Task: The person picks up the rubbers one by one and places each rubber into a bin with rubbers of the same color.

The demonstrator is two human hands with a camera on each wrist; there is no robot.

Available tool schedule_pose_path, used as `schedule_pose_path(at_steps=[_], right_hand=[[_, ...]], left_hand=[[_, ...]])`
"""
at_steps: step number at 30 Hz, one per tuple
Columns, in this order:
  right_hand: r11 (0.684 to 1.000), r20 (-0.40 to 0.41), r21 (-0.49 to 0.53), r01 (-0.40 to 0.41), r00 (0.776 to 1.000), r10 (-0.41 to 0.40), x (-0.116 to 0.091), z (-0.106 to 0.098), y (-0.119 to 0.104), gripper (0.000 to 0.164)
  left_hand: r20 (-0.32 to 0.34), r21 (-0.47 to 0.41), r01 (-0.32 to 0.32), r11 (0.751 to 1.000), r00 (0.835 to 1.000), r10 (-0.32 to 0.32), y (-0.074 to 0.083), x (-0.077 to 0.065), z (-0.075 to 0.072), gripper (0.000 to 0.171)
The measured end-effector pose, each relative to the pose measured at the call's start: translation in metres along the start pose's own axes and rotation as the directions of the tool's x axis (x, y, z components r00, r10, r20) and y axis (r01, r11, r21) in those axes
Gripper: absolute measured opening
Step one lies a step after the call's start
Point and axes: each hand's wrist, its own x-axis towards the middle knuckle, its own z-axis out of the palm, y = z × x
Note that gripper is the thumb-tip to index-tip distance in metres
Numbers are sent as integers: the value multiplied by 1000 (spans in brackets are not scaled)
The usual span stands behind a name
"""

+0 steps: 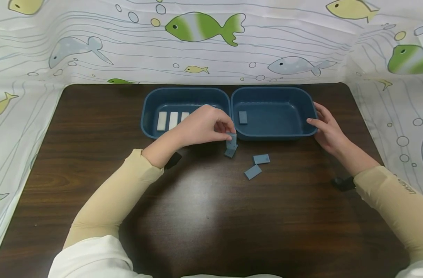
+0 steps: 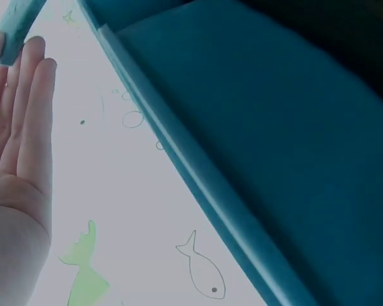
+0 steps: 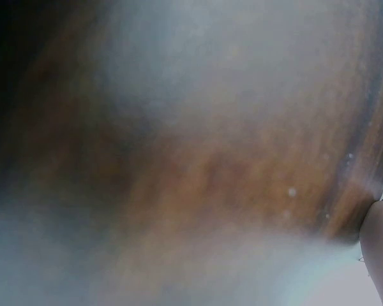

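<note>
My left hand [image 1: 206, 125] pinches a blue-grey domino-like tile [image 1: 231, 140] between thumb and fingers, just in front of where two blue bins meet. In the left wrist view this tile [image 2: 19, 29] shows at the upper left, by the thumb tip. Another blue-grey tile [image 1: 230, 152] lies on the table right below it in the head view. My right hand [image 1: 329, 131] grips the right end of the right blue bin [image 1: 274, 137], its thumb over the rim. One blue-grey tile [image 1: 243, 117] lies inside that bin, near its left wall.
Two more blue-grey tiles, a rear one [image 1: 261, 159] and a nearer one [image 1: 253, 172], lie on the dark wooden table [image 1: 211, 216]. White tiles [image 1: 173, 120] lie in the left blue bin [image 1: 145, 116], partly behind my left hand. A fish-patterned curtain [image 1: 253, 38] encloses the back and sides.
</note>
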Motion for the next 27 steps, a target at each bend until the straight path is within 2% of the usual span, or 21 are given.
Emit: schedule_pose_path(at_steps=[3,5,9,12,15,21,27], right_hand=[[1000,-4,0,-1,1000,1,-1,0,0,51],[1000,-5,-1,-1,1000,1,-1,-1,1,51],[1000,1,3,3,1000,-3,-1,-1,2,50],[1000,5,5,3,1000,-3,-1,-1,2,50],[1000,5,5,-1,1000,1,-1,-1,2,50],[1000,4,5,0,1000,0,0,-1,1,51],[1000,12,0,6,1000,-6,0,0,1,50]], left_hand=[[-43,-17,29,999,999,-30,0,9,0,19],[-69,-47,71,996,995,-74,1,15,-1,19],[-116,-162,145,976,980,-165,0,26,-1,17],[-142,-264,161,951,969,-204,-3,34,-2,18],[-160,-321,156,934,963,-215,-7,41,-4,19],[-145,-349,179,920,959,-242,-6,52,-16,19],[-90,-304,224,926,961,-262,-5,64,-29,20]])
